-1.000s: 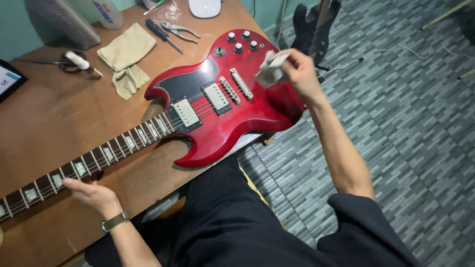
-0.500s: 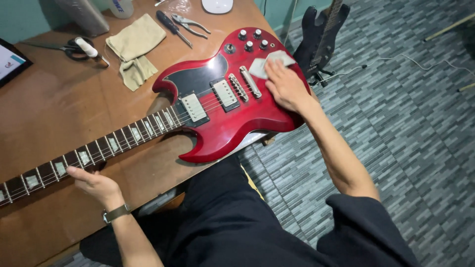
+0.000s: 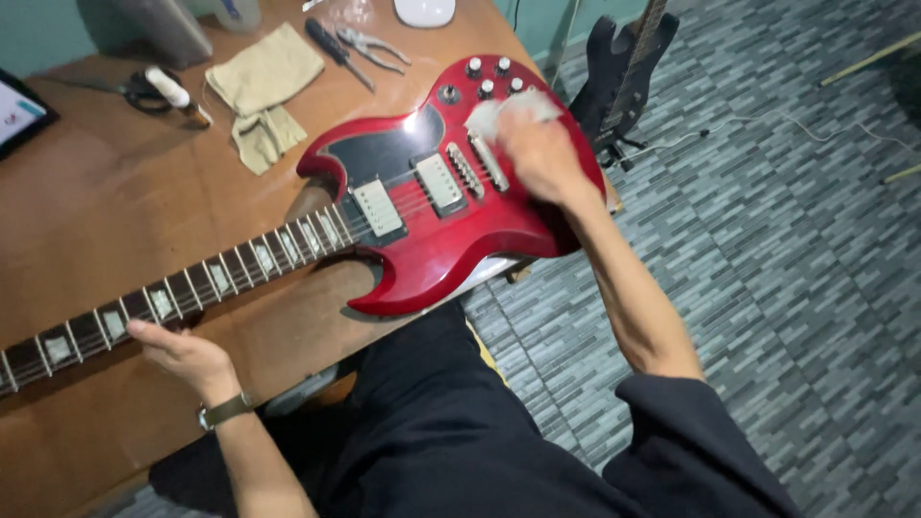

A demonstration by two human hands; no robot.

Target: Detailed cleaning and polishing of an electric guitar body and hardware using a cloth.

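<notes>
The right hand presses a small white cloth flat against the body of a red electric guitar, fingers closed over the cloth just below the four control knobs. The left hand grips the guitar's neck from the near side, thumb on the fretboard edge, a wristwatch on the wrist. The guitar lies face up across the wooden tabletop, its body overhanging the right edge and its neck running toward the left edge. By the look of it, the work in hand is wiping the body's finish around the bridge; the next stroke seems to call for steady pressure while the neck is held still. A tan cloth, screwdriver and pliers lie near the far edge.
</notes>
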